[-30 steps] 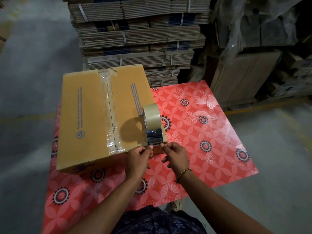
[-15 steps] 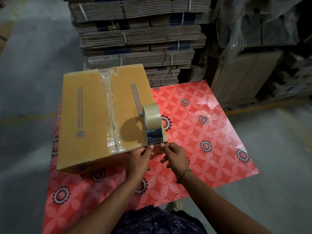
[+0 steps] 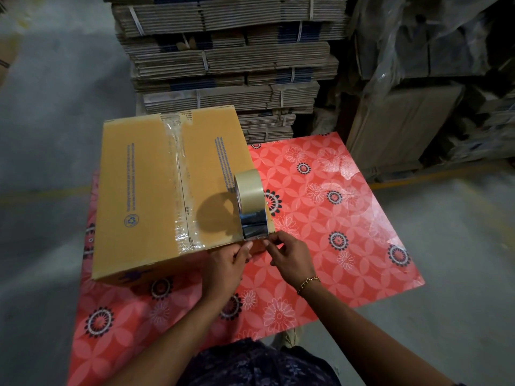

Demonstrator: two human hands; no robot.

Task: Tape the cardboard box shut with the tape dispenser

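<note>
The cardboard box [image 3: 156,190] sits closed on the red floral tabletop [image 3: 334,218], clear tape already along its centre seam; the tape dispenser [image 3: 250,204] stands upright on the box's near right corner, just beyond the fingertips; the left hand [image 3: 225,263] and the right hand [image 3: 289,254] meet at the dispenser's lower edge, thumb and forefinger of each pressed together, apparently pinching the loose tape end, though the tape itself is too faint to tell.

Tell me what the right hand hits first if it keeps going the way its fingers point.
Probably the tape dispenser: the right hand points up-left at its near end on the box. Depth is uncertain.
</note>
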